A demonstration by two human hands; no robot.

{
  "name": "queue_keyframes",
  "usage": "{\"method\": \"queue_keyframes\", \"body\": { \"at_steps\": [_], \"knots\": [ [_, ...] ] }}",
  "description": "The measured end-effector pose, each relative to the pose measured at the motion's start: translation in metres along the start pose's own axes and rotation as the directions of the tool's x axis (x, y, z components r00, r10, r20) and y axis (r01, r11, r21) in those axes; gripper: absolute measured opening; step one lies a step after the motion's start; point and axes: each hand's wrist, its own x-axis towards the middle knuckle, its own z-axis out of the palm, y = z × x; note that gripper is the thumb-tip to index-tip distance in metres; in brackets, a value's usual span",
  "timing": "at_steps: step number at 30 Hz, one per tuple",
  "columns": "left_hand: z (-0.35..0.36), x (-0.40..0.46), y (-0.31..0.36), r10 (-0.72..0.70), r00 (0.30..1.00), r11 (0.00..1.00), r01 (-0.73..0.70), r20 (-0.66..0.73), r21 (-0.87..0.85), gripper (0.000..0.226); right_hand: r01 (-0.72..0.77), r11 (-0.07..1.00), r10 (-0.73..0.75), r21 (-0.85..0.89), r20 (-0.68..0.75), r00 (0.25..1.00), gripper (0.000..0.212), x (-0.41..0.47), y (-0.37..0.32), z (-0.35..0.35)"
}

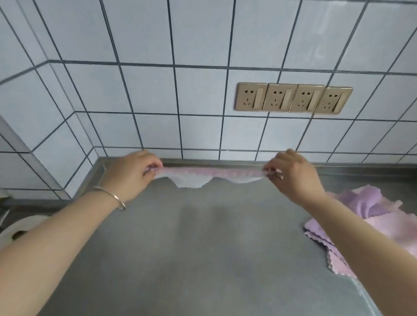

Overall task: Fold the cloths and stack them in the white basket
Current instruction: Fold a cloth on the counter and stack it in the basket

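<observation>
both hands pinch the same cloth (210, 175) by its top edge: l hand (132, 177) has thumb + fingers closed on the l corner, r hand (292, 176) the same on the r corner. grip looks like a fingertip pinch each side, not a fist.

cloth is stretched taut between the 2 pinches, so its long axis runs l-r, straight from one grip to the other. held up off the counter (205, 240), near the back edge. seen nearly edge-on: pink strip on top, whitish part sagging below w/ a scalloped hem. lower corners not visible, can't tell if it's already doubled.

judgement: this is the spread/align step before a fold. what the coming move turns on is that the free hem hangs below and toward the person from both grips, w/ bare counter right under it, so laying it flat or bringing the two corners together both look open. hands sit about level and equally far out, neither clearly nearer.

outward from r grip: pile (347, 226) of pink + lilac cloths, under and past the r forearm, loose, not folded. bracelet (114, 197) on l wrist. sockets (293, 99) on tiled wall above r grip. white round thing (14, 232) at far l edge, unclear what. basket not in view.
</observation>
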Motion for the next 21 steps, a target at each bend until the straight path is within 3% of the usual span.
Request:
{"method": "queue_keyframes", "body": {
  "at_steps": [4,7,11,14,16,17,18,19,21],
  "knots": [
    [0.066,-0.061,0.002,-0.069,0.967,0.998,0.070,0.245,0.005,0.020,0.069,0.997,-0.056,-0.024,0.354,0.933,0.016,-0.078,-0.004,0.043],
    [0.119,-0.096,0.013,-0.157,0.891,0.987,0.151,0.427,0.048,0.017,0.002,1.000,0.004,-0.010,0.586,0.811,0.034,-0.128,-0.010,0.080],
    [0.152,-0.126,0.031,-0.107,0.770,0.992,0.043,0.629,0.116,0.021,-0.096,0.995,0.072,-0.011,0.738,0.671,0.039,-0.174,-0.020,0.108],
    [0.157,-0.137,0.028,-0.024,0.616,0.991,-0.092,0.787,0.102,0.024,-0.027,0.999,0.003,0.019,0.767,0.642,0.030,-0.191,-0.020,0.109],
    [0.158,-0.137,0.024,0.036,0.429,0.984,-0.173,0.902,0.043,0.037,0.111,0.994,-0.088,0.021,0.764,0.639,0.019,-0.195,-0.017,0.104],
    [0.159,-0.133,0.023,0.033,0.342,0.988,-0.155,0.939,0.022,0.043,0.143,0.990,-0.095,0.005,0.772,0.628,0.029,-0.197,-0.013,0.105],
    [0.157,-0.127,0.024,0.017,0.306,0.996,-0.088,0.952,0.011,0.044,0.150,0.989,-0.094,0.000,0.778,0.621,0.040,-0.197,-0.010,0.107],
    [0.156,-0.118,0.023,-0.013,0.325,1.000,0.024,0.946,0.006,0.042,0.139,0.990,-0.076,-0.015,0.774,0.629,0.048,-0.192,-0.011,0.105],
    [0.163,-0.094,0.015,-0.126,0.448,0.962,0.273,0.885,-0.001,0.033,0.064,0.997,-0.021,-0.034,0.714,0.700,0.053,-0.174,-0.011,0.109]
  ]
}}
